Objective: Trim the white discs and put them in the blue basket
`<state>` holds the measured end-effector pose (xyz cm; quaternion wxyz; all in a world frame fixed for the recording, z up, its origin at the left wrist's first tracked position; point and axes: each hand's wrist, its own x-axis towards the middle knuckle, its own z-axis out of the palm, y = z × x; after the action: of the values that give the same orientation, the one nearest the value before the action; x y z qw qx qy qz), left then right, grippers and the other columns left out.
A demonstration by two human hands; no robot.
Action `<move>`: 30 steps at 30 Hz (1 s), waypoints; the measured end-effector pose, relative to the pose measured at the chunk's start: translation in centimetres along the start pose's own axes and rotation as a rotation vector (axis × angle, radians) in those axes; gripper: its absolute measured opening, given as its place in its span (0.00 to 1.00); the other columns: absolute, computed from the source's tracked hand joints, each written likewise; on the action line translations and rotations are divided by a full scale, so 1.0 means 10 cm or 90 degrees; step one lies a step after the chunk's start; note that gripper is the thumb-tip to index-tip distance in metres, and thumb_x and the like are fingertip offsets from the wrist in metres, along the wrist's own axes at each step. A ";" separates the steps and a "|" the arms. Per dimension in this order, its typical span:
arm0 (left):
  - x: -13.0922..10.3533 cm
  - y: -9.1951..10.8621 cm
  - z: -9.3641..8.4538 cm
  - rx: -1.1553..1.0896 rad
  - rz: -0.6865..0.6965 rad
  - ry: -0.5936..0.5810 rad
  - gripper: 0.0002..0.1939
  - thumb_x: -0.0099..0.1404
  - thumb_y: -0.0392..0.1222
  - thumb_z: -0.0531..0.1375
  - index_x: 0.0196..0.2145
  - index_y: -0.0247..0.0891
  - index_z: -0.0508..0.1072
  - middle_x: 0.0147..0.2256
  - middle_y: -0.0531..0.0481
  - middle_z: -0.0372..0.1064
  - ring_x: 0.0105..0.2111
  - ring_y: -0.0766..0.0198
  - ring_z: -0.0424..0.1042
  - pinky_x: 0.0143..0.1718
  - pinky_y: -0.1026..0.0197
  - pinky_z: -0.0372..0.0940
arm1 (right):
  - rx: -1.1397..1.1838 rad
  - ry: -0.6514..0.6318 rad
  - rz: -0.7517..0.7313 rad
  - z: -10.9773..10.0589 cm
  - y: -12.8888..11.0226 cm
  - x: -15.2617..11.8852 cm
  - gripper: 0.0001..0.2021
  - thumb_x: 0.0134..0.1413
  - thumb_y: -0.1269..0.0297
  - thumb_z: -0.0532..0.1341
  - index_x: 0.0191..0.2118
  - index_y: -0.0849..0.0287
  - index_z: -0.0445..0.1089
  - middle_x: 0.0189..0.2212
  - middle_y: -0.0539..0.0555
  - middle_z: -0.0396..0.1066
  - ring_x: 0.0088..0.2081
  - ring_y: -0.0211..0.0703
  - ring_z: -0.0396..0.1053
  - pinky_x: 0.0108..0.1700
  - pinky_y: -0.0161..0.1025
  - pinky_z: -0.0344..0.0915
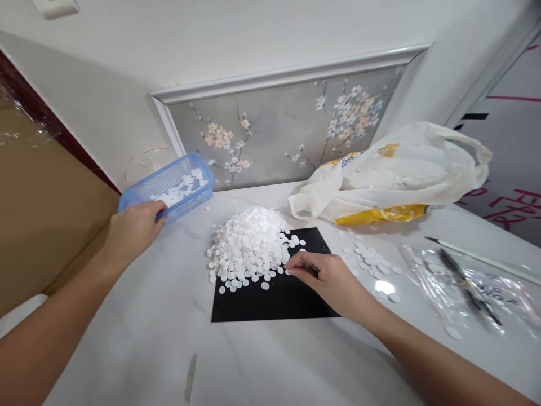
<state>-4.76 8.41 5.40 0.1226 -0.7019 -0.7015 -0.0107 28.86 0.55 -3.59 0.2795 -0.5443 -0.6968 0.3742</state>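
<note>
Visibly, left fingers (159, 207) pinch slatted blue basket (186, 209); right fingers (298, 260) pinched together near flat discs (249, 242).

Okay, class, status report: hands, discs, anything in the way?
Left hand: grip on basket. Right hand: at edge of disc pile, grip unclear. Pile partly on black sheet. Bag behind, not between right hand and pile.

Both arms reach forward, the left hand (137, 228) gripping, the right hand (323, 276) lower with fingers (298, 262) pinched
</note>
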 end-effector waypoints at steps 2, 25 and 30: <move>-0.21 -0.09 -0.08 0.018 -0.011 -0.031 0.09 0.63 0.43 0.51 0.36 0.39 0.69 0.35 0.45 0.71 0.33 0.52 0.68 0.30 0.61 0.51 | -0.002 0.000 0.000 0.00 0.00 -0.01 0.08 0.57 0.60 0.55 0.33 0.56 0.70 0.30 0.48 0.72 0.25 0.37 0.61 0.29 0.34 0.57; -1.09 1.51 0.39 -0.939 0.041 -0.326 0.14 0.59 0.47 0.62 0.42 0.41 0.77 0.37 0.46 0.70 0.36 0.61 0.69 0.38 0.62 0.63 | 0.355 -0.024 0.100 0.20 -0.15 -0.08 0.14 0.49 0.58 0.64 0.30 0.60 0.60 0.21 0.44 0.60 0.19 0.28 0.51 0.18 0.28 0.48; -1.14 1.58 0.54 -1.118 -0.118 -0.374 0.09 0.55 0.45 0.66 0.30 0.38 0.79 0.32 0.48 0.70 0.34 0.65 0.68 0.38 0.66 0.62 | 0.333 -0.064 0.096 0.24 -0.09 -0.09 0.16 0.55 0.53 0.60 0.30 0.59 0.56 0.18 0.43 0.58 0.17 0.29 0.52 0.19 0.30 0.51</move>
<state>9.84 -1.51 -4.40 -0.6365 -0.4589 -0.4978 -0.3694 26.70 -1.00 -4.20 0.3473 -0.4848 -0.5470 0.5875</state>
